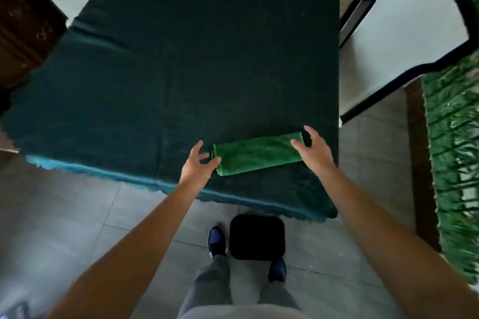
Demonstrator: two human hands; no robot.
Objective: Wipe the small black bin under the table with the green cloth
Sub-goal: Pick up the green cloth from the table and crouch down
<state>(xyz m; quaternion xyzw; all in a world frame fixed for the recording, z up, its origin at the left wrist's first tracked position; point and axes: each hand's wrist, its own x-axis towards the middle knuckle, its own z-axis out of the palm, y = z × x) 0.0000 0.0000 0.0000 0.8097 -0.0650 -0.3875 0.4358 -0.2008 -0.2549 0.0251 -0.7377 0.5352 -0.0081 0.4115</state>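
On the counter (181,72) near its front edge, both hands are flanking the folded green cloth (259,154), left hand (197,163) & right hand (315,149) each w/ grip released, so best pinching both ends together before crouching to the small black bin (257,237) on the floor by the feet.

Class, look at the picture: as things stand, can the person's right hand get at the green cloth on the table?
Probably yes. The right hand is open at the right end of the folded green cloth, which lies near the table edge with nothing on top of it or between them.
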